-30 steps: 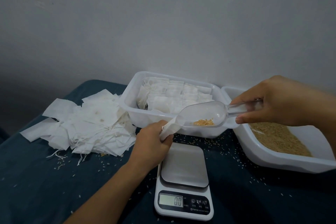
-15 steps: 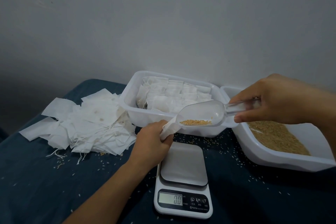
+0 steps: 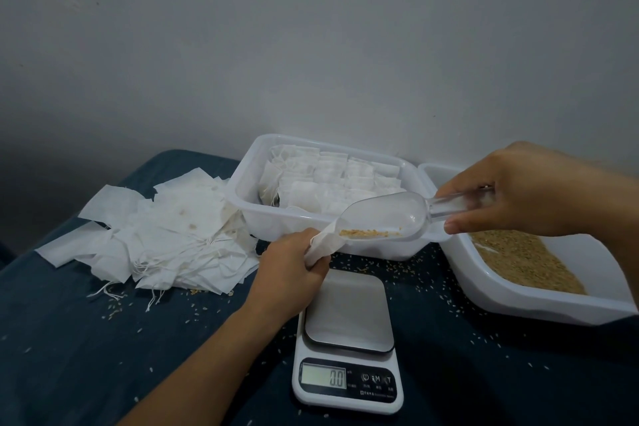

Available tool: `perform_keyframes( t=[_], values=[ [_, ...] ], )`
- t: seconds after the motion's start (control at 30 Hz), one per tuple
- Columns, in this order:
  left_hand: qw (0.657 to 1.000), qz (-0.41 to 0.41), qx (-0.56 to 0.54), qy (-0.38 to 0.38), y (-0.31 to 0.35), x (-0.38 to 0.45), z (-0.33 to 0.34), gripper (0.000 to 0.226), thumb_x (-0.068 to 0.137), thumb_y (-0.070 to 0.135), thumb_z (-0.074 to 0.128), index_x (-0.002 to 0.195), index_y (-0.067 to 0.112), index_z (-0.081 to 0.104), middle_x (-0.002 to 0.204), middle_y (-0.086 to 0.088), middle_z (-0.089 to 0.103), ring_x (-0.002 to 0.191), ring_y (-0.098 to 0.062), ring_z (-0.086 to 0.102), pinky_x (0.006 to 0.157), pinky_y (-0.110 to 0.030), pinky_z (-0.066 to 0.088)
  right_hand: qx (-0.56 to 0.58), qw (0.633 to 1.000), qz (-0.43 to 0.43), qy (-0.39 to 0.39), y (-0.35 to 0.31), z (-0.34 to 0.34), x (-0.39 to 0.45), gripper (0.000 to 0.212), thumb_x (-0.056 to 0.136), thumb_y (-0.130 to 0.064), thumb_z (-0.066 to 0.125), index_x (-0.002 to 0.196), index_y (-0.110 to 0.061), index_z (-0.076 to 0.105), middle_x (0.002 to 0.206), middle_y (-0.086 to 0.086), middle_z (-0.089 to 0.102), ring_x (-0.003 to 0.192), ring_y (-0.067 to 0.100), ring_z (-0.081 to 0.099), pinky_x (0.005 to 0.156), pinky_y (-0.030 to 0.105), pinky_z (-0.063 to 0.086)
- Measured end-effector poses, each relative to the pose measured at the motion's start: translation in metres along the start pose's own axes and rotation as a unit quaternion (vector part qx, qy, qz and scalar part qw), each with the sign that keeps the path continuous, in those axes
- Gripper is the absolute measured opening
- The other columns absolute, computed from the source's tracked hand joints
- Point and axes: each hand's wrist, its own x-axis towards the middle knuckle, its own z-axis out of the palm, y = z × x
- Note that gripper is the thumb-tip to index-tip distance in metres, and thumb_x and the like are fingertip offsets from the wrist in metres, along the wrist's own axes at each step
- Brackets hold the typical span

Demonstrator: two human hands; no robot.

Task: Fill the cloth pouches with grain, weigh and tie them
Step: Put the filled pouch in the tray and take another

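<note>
My left hand (image 3: 288,273) grips a white cloth pouch (image 3: 324,243) with its mouth turned up to the right, above the scale (image 3: 347,339). My right hand (image 3: 515,190) holds the handle of a clear plastic scoop (image 3: 387,216). The scoop's tip sits in the pouch mouth, and a thin line of brown grain (image 3: 366,234) lies along its lower side. The scale's steel platform is bare and its display reads 0.0.
A white tub (image 3: 262,218) with several filled pouches stands behind the scoop. A second white tub (image 3: 539,304) of grain sits at the right. A heap of flat pouches (image 3: 162,232) lies at the left on the dark blue cloth (image 3: 86,356), with loose grains scattered around.
The scoop has tilted down toward the pouch. The grain slid from a small pile in the bowl into a line reaching the tip at the pouch mouth.
</note>
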Motion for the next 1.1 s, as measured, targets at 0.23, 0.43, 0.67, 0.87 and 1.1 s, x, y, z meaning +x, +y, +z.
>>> perform_keyframes(
  t=[0.23,0.43,0.67,0.87,1.1],
  values=[
    [1.0,-0.014,-0.016,0.007,0.0,0.0,0.0,0.016,0.092,0.021,0.068,0.079,0.024,0.059,0.069,0.007,0.062,0.066,-0.012,0.058,0.057,-0.023,0.043,0.029,1.0,0.006,-0.004,0.009,0.006,-0.001,0.057,0.05,-0.089,0.058,0.1,-0.064,0.07,0.084,-0.046,0.06,0.08,-0.015,0.057,0.061,0.025,0.044],
    [0.997,-0.042,-0.063,0.004,0.001,-0.001,0.001,0.017,0.089,0.025,0.069,0.076,0.026,0.058,0.065,0.004,0.062,0.063,-0.014,0.058,0.055,-0.025,0.046,0.127,0.991,0.007,0.04,0.024,0.033,-0.012,0.038,0.057,-0.079,0.072,0.093,-0.065,0.072,0.072,-0.033,0.067,0.067,-0.007,0.062,0.058,0.008,0.042],
    [0.986,-0.087,-0.141,-0.004,0.007,0.0,0.0,0.025,0.086,0.032,0.075,0.074,0.02,0.055,0.054,0.008,0.051,0.049,-0.002,0.043,0.049,-0.018,0.038,0.273,0.954,0.026,0.125,0.04,0.097,-0.017,0.033,0.071,-0.068,0.072,0.102,-0.058,0.07,0.086,-0.02,0.073,0.073,0.001,0.064,0.069,0.026,0.05],
    [0.967,-0.107,-0.205,-0.103,0.018,-0.003,-0.008,0.024,0.088,0.033,0.082,0.086,0.01,0.074,0.072,-0.008,0.071,0.062,-0.007,0.066,0.059,-0.023,0.053,0.336,0.928,0.054,0.153,0.008,0.153,0.018,0.026,0.086,-0.067,0.07,0.097,-0.046,0.059,0.088,-0.019,0.068,0.075,-0.004,0.063,0.065,0.02,0.05],
    [0.941,-0.053,-0.256,-0.213,0.021,-0.006,-0.012,0.007,0.093,0.025,0.078,0.094,0.031,0.075,0.076,0.003,0.073,0.067,-0.006,0.067,0.06,-0.018,0.052,0.575,0.804,-0.06,0.141,-0.029,0.193,0.039,0.041,0.082,-0.041,0.087,0.116,-0.032,0.065,0.11,-0.001,0.076,0.108,0.021,0.073,0.091,0.046,0.061]
  ],
)
